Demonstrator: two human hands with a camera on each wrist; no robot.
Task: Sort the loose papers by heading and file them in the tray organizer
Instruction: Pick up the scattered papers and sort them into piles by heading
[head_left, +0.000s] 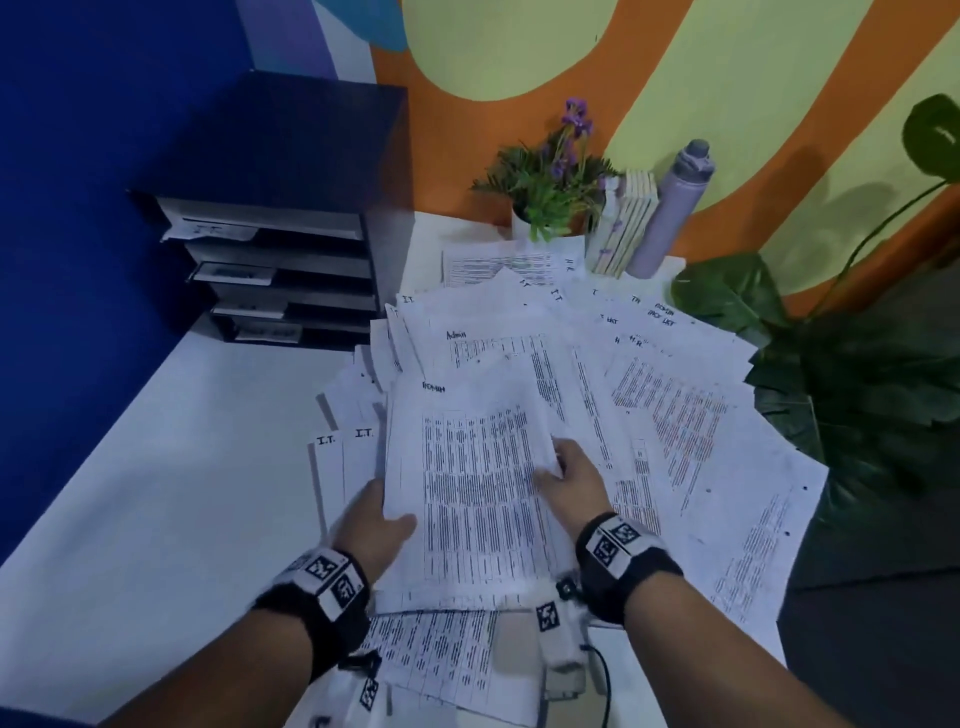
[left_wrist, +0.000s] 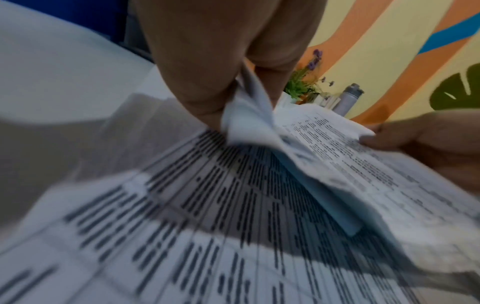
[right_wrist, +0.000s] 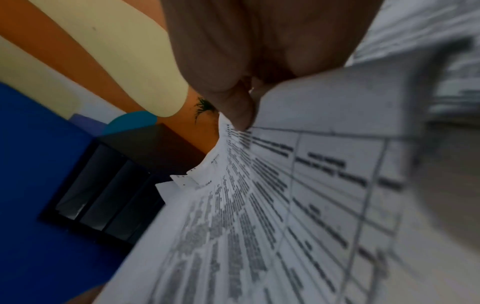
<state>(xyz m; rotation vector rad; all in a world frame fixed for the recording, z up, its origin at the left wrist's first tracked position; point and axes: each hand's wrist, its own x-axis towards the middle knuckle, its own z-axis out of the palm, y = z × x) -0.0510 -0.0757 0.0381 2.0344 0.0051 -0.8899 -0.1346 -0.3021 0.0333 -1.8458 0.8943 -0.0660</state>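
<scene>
Both hands hold a sheet headed "Admin" above the heap of loose papers. My left hand pinches its left edge, thumb on top; the left wrist view shows the fingers gripping the sheet's edge. My right hand pinches the right edge, which buckles there; in the right wrist view the thumb presses on the sheet. The dark tray organizer stands at the back left, with labelled sheets in several slots.
Papers headed "I.T." lie left of the held sheet. A potted plant with purple flowers, small books and a lilac bottle stand at the back. A large leafy plant borders the table's right edge.
</scene>
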